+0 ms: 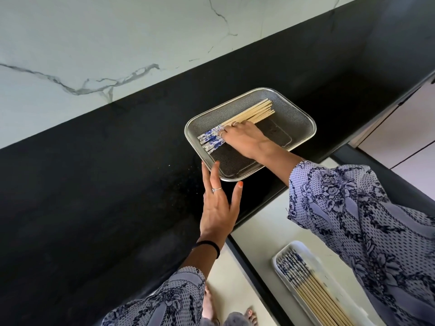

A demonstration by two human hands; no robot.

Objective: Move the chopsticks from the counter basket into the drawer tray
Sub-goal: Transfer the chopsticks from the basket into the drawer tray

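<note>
Soft daylight, wide-angle warp, blurred lower edge

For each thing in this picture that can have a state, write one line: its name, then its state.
Mesh basket: on the counter, part filled.
Basket chopsticks: lying bunched under the right hand.
Right hand: on the bunch, grip unclear.
Left hand: fingers straight, touching the basket's rim.
Drawer: open.
Drawer tray: holding chopsticks.
</note>
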